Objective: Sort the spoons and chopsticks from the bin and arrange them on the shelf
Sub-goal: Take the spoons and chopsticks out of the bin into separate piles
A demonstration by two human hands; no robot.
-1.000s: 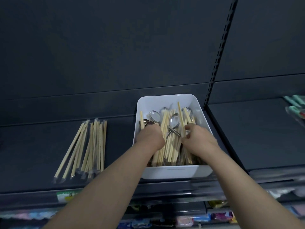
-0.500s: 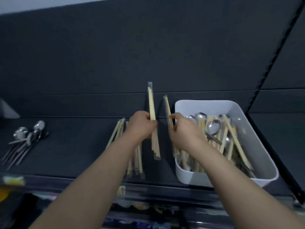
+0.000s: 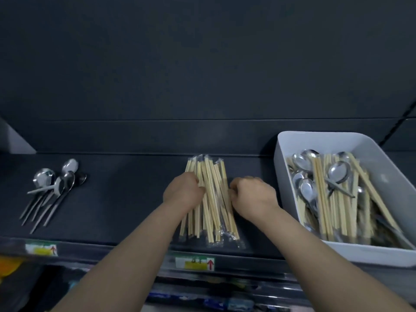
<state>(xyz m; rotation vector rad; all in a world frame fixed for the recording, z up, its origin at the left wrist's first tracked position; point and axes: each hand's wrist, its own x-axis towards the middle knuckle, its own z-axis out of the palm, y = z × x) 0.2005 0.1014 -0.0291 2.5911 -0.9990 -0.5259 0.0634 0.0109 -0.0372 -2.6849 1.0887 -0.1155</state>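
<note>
A pile of wrapped wooden chopsticks [image 3: 211, 212] lies on the dark shelf [image 3: 126, 199] in the middle. My left hand [image 3: 182, 192] grips the pile's left side with curled fingers. At the pile's right edge, my right hand [image 3: 252, 194] pinches a wrapped pair. Several metal spoons [image 3: 56, 185] lie fanned out at the shelf's left. The white bin [image 3: 382, 174] stands on the right, holding more chopsticks [image 3: 324, 199] mixed with spoons [image 3: 337, 172].
A dark back panel rises behind the shelf. Price labels [image 3: 194, 263] run along the shelf's front edge, with goods on a lower shelf below. A slotted upright [image 3: 396, 129] stands behind the bin's far right corner.
Both hands lifted wrapped chopsticks out of the bin, carried them left and lowered them onto the pile on the shelf. The view swung left, bringing the spoons into sight.
</note>
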